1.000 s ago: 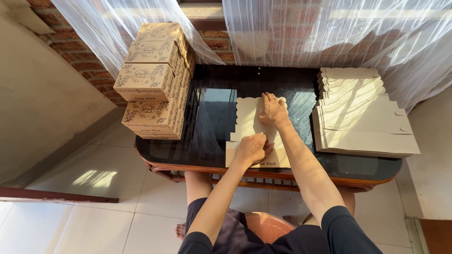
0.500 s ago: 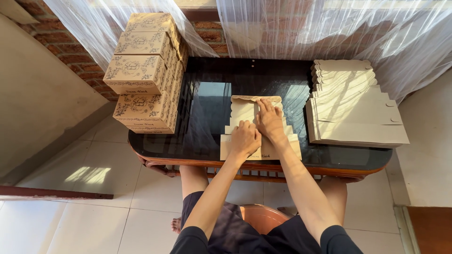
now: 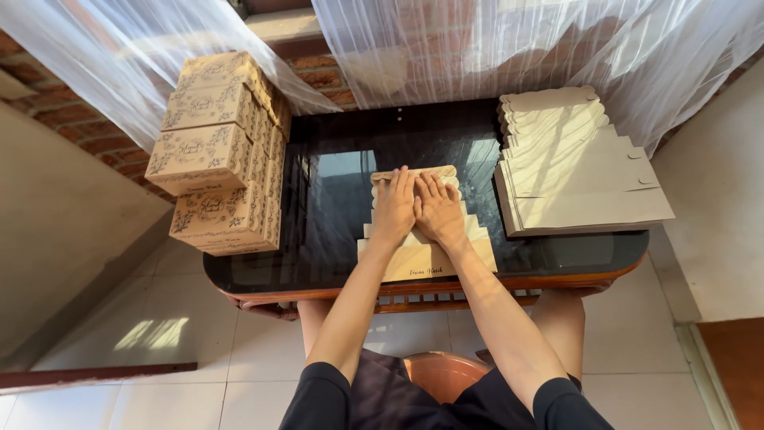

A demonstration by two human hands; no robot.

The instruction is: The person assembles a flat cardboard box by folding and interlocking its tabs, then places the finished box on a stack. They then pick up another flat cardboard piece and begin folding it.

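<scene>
Both hands' fingers (image 3: 402, 187) lie flat, together, pressing the flat cardboard box (image 3: 430, 259) beneath them.

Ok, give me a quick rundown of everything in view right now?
flat box blank: one, tan, centre of table, under both hands
stack of flat blanks: one pile, pale tan, table's right end
folded boxes: stacked pile, brown printed, table's left end
table: one, black glossy top, wooden rim
curtain: sheer white, behind table
stool: one, reddish, below person
left hand: flat on blank
right hand: flat on blank
</scene>
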